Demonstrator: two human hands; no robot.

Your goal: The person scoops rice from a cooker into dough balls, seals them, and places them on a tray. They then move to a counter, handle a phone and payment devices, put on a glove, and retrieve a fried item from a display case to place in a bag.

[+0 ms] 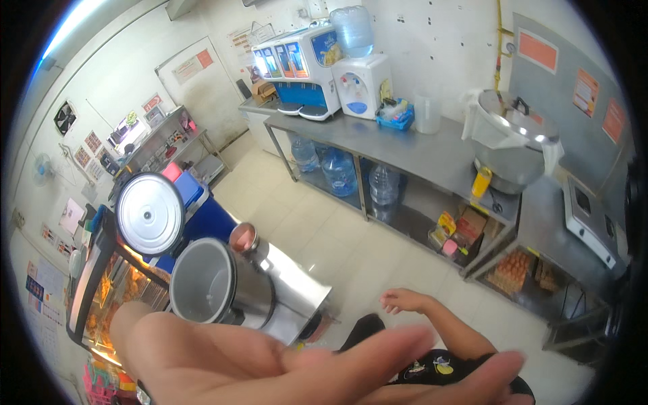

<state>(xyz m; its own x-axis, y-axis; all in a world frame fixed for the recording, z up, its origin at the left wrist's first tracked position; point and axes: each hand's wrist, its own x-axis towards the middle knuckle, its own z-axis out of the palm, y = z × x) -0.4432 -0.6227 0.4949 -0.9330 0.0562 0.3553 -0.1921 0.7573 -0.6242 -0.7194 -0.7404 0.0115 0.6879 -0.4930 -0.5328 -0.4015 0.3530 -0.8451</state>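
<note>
My left hand [283, 364] looms large and blurred across the bottom of the head view, close to the camera. Its fingers are spread and hold nothing. Lower right of centre, my right hand [405, 301] hangs over the floor, its fingers loosely apart with nothing in them. Beyond my left hand stands a large rice cooker [253, 291], its lid [148, 215] raised and its grey inner pot [202, 283] exposed; a little whitish residue shows inside. Beside the cooker is a round metal container [244, 237] on a shiny steel surface [296, 278].
Left of the cooker, a lit food warmer [109, 304] holds fried food. A blue cooler box [212, 215] stands behind it. Along the wall, a steel worktable [400, 147] bears drink dispensers [304, 66] and a large lidded pot [511, 142]. A gas stove [592, 217] sits right.
</note>
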